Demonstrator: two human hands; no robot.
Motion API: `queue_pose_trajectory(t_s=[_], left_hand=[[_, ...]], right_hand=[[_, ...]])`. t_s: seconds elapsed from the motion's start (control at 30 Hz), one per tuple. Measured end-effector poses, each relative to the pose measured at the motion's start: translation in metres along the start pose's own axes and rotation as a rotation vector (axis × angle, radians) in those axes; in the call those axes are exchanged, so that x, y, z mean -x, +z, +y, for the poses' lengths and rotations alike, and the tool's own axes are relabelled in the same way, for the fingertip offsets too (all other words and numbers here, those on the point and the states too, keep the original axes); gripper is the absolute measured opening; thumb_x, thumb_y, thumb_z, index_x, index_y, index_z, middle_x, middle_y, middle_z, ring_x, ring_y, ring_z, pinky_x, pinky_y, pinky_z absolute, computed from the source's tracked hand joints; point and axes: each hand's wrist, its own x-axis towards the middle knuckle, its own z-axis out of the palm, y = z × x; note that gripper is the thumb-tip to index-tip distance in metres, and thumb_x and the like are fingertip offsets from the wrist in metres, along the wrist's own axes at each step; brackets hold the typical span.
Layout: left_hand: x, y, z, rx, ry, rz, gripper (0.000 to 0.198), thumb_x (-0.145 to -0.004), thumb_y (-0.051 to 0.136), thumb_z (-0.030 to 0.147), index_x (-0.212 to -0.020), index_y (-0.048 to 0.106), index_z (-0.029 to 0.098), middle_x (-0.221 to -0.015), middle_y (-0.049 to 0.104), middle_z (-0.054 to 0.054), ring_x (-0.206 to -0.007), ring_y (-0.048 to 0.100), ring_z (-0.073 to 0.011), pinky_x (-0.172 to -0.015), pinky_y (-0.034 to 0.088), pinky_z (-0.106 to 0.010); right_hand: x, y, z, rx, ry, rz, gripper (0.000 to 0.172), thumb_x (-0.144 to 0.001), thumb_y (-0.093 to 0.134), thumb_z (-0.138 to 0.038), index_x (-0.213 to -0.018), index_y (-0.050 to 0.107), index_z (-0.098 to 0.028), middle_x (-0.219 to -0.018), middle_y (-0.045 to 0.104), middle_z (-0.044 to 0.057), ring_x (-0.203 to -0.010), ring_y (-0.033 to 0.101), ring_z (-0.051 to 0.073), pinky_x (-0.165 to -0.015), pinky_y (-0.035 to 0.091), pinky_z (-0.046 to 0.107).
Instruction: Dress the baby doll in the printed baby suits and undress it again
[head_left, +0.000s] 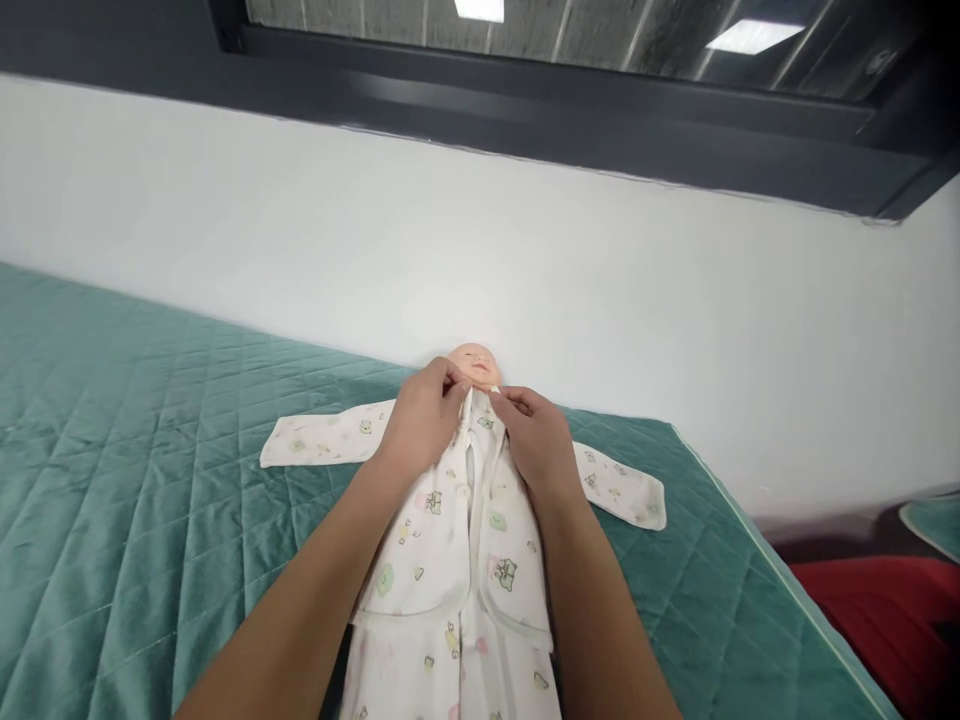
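Observation:
A baby doll (477, 361) lies on its back, its head toward the wall. It wears a white baby jacket (431, 530) printed with small bears, over matching trousers (420, 670). The sleeves stretch out to both sides, and the front hangs slightly apart down the middle. My left hand (424, 415) pinches the collar edge on the left, just below the doll's chin. On the right, my right hand (541, 435) pinches the opposite collar edge. Both sets of fingertips are partly hidden by the hands themselves.
A green quilted cover (150, 480) spreads under the doll, its piped edge running down at the right. Behind stands a white wall (525, 260) below a dark-framed window (487, 110). Something red (885, 620) lies beyond the right edge.

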Motion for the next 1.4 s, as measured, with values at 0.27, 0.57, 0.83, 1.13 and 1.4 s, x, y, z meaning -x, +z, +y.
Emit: queue_pose_trajectory(t_s=[0.27, 0.57, 0.83, 1.13, 1.4], left_hand=[[0.003, 0.006, 0.001, 0.093, -0.048, -0.088, 0.012, -0.087, 0.054, 0.022, -0.085, 0.065, 0.020, -0.086, 0.071, -0.001, -0.079, 0.063, -0.0159, -0.071, 0.045, -0.028], [0.002, -0.001, 0.000, 0.124, -0.135, -0.129, 0.014, -0.080, 0.059, 0.016, -0.091, 0.066, 0.019, -0.084, 0.071, 0.000, -0.076, 0.064, -0.0142, -0.070, 0.046, -0.026], [0.001, -0.005, 0.004, 0.138, -0.157, -0.171, 0.021, -0.080, 0.060, 0.015, -0.098, 0.069, 0.019, -0.086, 0.072, -0.001, -0.079, 0.066, -0.0152, -0.072, 0.047, -0.027], [0.001, -0.002, 0.000, 0.124, -0.127, -0.181, 0.027, -0.086, 0.058, 0.033, -0.108, 0.070, 0.022, -0.089, 0.073, -0.002, -0.085, 0.066, -0.0185, -0.078, 0.048, -0.030], [0.003, 0.000, -0.002, 0.117, -0.132, -0.161, 0.029, -0.082, 0.054, 0.019, -0.107, 0.070, 0.023, -0.081, 0.070, 0.001, -0.074, 0.064, -0.0154, -0.069, 0.046, -0.027]], right_hand=[[0.002, 0.008, 0.002, -0.096, -0.009, -0.038, 0.025, -0.079, 0.065, -0.038, -0.094, 0.071, -0.019, -0.095, 0.073, 0.003, -0.087, 0.064, 0.019, -0.082, 0.047, 0.031], [-0.001, 0.006, 0.006, 0.008, -0.037, -0.138, 0.021, -0.079, 0.066, -0.038, -0.091, 0.070, -0.021, -0.091, 0.071, 0.002, -0.085, 0.063, 0.019, -0.077, 0.045, 0.030], [-0.007, 0.000, 0.013, 0.055, -0.018, -0.222, 0.029, -0.084, 0.057, -0.047, -0.079, 0.068, -0.021, -0.070, 0.062, -0.002, -0.066, 0.053, 0.014, -0.065, 0.039, 0.028], [-0.004, 0.007, 0.006, 0.184, -0.014, -0.099, 0.022, -0.074, 0.064, -0.039, -0.091, 0.069, -0.026, -0.108, 0.063, 0.002, -0.090, 0.056, 0.019, -0.087, 0.041, 0.036], [-0.004, 0.007, 0.011, 0.124, -0.038, -0.150, 0.017, -0.073, 0.059, -0.029, -0.089, 0.062, -0.025, -0.113, 0.064, 0.002, -0.106, 0.054, 0.023, -0.095, 0.038, 0.039]])
